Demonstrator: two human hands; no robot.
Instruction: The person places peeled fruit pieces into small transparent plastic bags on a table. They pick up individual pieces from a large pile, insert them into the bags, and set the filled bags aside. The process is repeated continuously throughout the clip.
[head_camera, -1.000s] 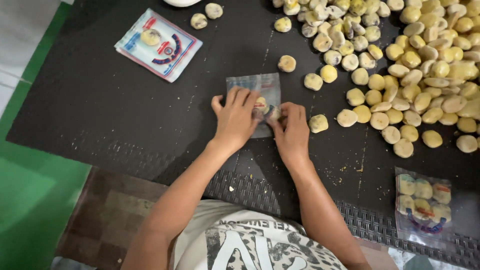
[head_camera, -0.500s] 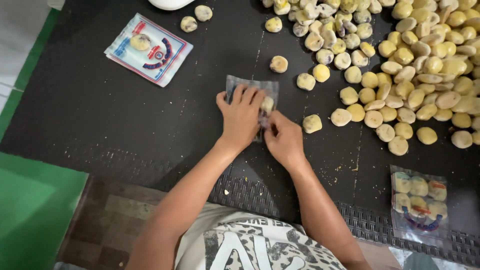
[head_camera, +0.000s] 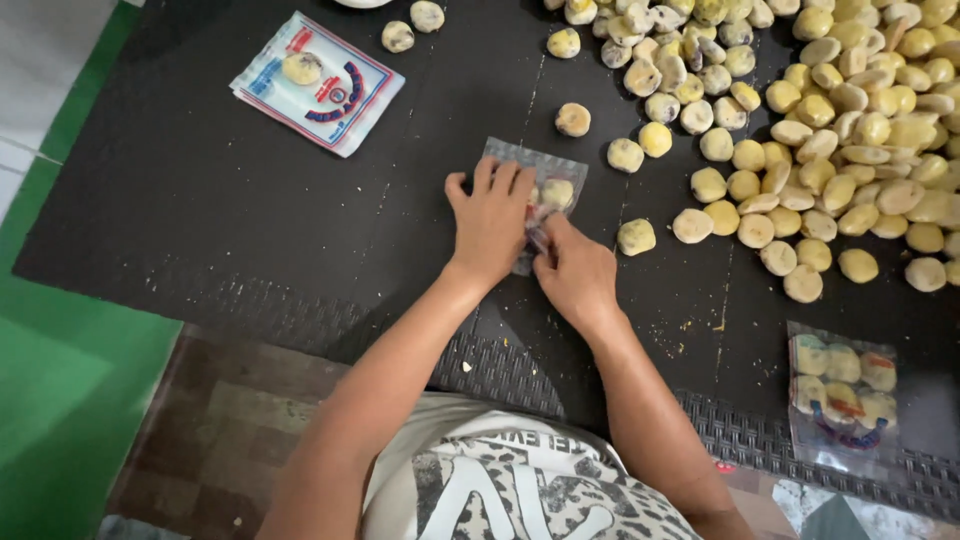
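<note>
L hand (head_camera: 492, 222) flat, fingers spread; R hand (head_camera: 575, 275) pinching, both arms reaching fwd

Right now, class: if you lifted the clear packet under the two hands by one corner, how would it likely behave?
The clear packet looks like thin film, so it would probably flop and crinkle. One round yellow pastry shows inside, so it may sag and slide. The left hand presses it flat on the dark mat, suggesting it is light and shifts easily.

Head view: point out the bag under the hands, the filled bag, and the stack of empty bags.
bag (head_camera: 560, 170), head view, clear top edge.
filled bag (head_camera: 842, 395), head view, middle.
empty bags (head_camera: 318, 85), head view, middle of top bag.
</note>
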